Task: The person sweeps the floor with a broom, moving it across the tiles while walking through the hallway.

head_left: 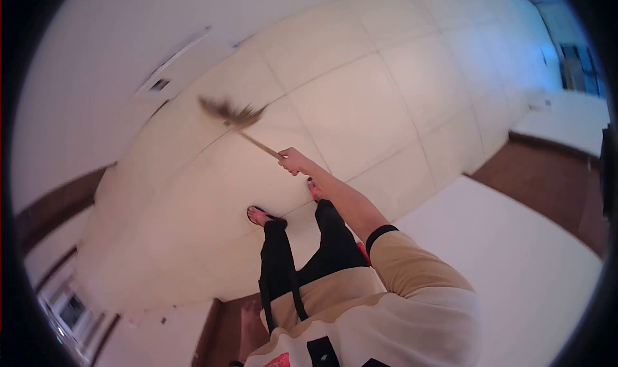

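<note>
My right hand (294, 161) is closed around the handle of a broom (257, 144), with the arm stretched out in front of me. The broom's brownish bristles (230, 112) fan out at floor level, near the base of the wall, and are smeared by motion. My left hand (250, 315) hangs low beside my body at the bottom of the view. Its fingers do not show clearly, and I see nothing distinct in it. Below the right hand, my feet in dark sandals (265, 217) stand apart on the tiles.
Pale floor tiles (347, 103) stretch away to the upper right. A white wall (116, 64) with a small dark socket (160, 84) runs along the left. Brown doorways (541, 180) open at the right and lower left. Bluish light falls on a far room at the upper right.
</note>
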`<action>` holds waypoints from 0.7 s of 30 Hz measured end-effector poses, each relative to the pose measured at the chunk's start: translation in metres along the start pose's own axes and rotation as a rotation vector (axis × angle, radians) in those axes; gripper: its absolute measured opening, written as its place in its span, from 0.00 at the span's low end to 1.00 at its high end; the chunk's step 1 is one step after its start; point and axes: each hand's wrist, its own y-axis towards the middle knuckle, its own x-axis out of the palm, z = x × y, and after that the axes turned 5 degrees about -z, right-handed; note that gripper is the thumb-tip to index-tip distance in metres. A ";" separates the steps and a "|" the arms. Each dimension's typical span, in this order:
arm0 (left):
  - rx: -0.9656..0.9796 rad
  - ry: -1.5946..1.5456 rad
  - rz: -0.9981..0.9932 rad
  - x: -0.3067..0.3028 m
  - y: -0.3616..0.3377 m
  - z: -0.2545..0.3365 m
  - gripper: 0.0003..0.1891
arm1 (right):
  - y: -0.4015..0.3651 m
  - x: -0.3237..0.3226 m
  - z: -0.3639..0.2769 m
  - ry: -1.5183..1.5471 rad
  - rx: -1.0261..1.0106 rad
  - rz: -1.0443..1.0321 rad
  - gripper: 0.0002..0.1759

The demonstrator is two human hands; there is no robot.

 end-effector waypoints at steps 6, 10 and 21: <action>0.016 -0.140 0.149 -0.022 -0.017 0.014 0.11 | -0.105 0.036 -0.015 -0.519 -0.372 0.192 0.26; -0.085 -0.226 0.078 -0.028 0.008 -0.059 0.10 | -0.198 -0.002 0.010 -0.415 -0.298 0.427 0.29; -0.118 -0.594 0.133 -0.118 0.019 -0.101 0.11 | 0.202 -0.027 -0.029 -1.943 -0.372 0.361 0.05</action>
